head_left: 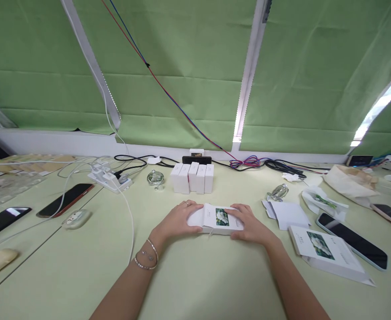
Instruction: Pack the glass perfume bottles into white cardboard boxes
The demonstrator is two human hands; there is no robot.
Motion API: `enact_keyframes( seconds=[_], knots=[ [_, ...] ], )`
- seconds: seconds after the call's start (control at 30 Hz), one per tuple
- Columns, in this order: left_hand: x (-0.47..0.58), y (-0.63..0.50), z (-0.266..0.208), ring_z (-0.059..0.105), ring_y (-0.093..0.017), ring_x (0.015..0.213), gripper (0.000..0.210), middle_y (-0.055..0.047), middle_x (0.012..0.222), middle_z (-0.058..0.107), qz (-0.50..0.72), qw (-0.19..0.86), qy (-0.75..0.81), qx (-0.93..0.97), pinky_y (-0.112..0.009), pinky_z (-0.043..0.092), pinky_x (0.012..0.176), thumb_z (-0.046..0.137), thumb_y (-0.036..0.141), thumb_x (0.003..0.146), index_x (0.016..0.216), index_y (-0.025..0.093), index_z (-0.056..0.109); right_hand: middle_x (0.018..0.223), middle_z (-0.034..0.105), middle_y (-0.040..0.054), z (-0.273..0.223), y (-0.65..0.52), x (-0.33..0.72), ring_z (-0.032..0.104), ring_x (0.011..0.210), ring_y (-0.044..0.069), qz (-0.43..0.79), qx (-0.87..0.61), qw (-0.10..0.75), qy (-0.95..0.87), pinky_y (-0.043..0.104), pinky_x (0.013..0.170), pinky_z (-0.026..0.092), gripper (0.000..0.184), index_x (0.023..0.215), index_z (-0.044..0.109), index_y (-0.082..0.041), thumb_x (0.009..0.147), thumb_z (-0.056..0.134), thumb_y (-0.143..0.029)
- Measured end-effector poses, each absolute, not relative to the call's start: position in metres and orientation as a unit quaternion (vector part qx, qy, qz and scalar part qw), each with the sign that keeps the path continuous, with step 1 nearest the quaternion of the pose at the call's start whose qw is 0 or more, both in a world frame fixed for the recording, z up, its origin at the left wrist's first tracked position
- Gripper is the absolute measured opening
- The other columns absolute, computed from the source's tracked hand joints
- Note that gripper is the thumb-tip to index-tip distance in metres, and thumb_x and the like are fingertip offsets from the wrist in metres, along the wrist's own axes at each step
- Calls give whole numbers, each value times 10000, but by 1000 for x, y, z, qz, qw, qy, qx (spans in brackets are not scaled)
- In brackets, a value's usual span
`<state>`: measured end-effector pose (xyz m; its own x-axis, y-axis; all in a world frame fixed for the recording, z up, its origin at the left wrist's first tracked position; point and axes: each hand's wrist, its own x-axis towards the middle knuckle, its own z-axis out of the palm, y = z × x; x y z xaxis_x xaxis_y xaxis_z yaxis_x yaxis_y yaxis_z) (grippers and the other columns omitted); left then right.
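Observation:
A white cardboard box (210, 217) with a white-flower picture lies flat on the table before me. Its left end is gripped by my left hand (182, 218), thumb along the near side and fingers over the far side. At the other end my right hand (246, 222) is closed around the box, one finger resting on top by the picture. Behind it stands a row of several small white boxes (192, 178). A matching flower-printed box (329, 251) lies to the right, with a folded white paper (290, 214) above it.
Right of me are a phone (352, 240), a clear glass item (278, 192) and a white wrapper (325, 203). Another glass item (155, 178) stands left of the small boxes. A power strip (110, 178), cables and phones (65, 200) occupy the left side.

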<state>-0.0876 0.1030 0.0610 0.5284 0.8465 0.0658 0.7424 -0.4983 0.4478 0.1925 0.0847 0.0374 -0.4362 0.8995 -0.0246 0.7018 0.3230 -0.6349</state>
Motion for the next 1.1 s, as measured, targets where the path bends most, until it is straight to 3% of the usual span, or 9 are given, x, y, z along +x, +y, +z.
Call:
enact_keyframes(
  seconds=[0.27,0.4,0.57,0.67,0.77,0.83,0.97,1.1],
  knots=[
    [-73,96,54,447,-335,1176,958,-123,1303,480,162,240,482,827,-434,374,991,720,483,592,1396,179,298,1385,347,64,36,82,180,206,1301,272,280,-490,153,-811,439,1085,252,752,1329,426,-275,627,692,-323],
    [-69,97,46,370,-357,1256,1108,-156,1415,359,170,296,466,816,-452,314,1043,704,596,582,1440,142,170,1403,337,57,33,83,180,203,1307,265,267,-488,154,-817,435,1088,248,737,1329,423,-277,639,680,-297],
    [-77,102,43,308,-298,1316,819,-144,1466,267,245,304,472,790,-414,285,1071,513,568,799,1427,155,187,1415,325,101,32,87,189,199,1320,264,231,-529,168,-799,437,1098,224,680,1349,396,-202,713,615,-306],
    [-82,107,43,388,-253,1259,521,-102,1352,442,248,264,469,806,-392,340,1036,450,481,866,1301,197,418,1413,323,117,31,88,193,203,1324,265,224,-542,168,-792,432,1099,225,684,1355,381,-175,721,603,-307],
    [-80,109,44,431,-229,1204,256,-48,1164,596,210,202,427,856,-394,325,1043,434,337,889,1008,226,633,1413,327,109,31,88,193,211,1322,261,221,-538,167,-796,434,1096,231,675,1347,388,-185,715,600,-288],
    [-76,109,45,486,-213,1127,262,-35,1083,639,183,174,396,883,-381,342,1019,409,259,896,927,232,667,1409,334,108,30,87,192,216,1320,261,219,-534,166,-800,434,1092,239,667,1339,398,-186,709,600,-277],
    [-71,105,50,570,-180,910,307,-29,995,672,159,182,377,894,-328,418,892,360,228,911,977,241,660,1410,333,104,31,86,191,212,1321,259,225,-531,164,-800,429,1090,245,677,1336,401,-189,699,610,-285],
    [-72,103,52,570,-182,908,279,-26,950,676,162,194,385,888,-293,434,837,387,255,904,992,249,652,1419,324,97,33,86,190,203,1326,259,237,-537,159,-794,426,1093,241,689,1336,402,-195,690,618,-302]
  ],
)
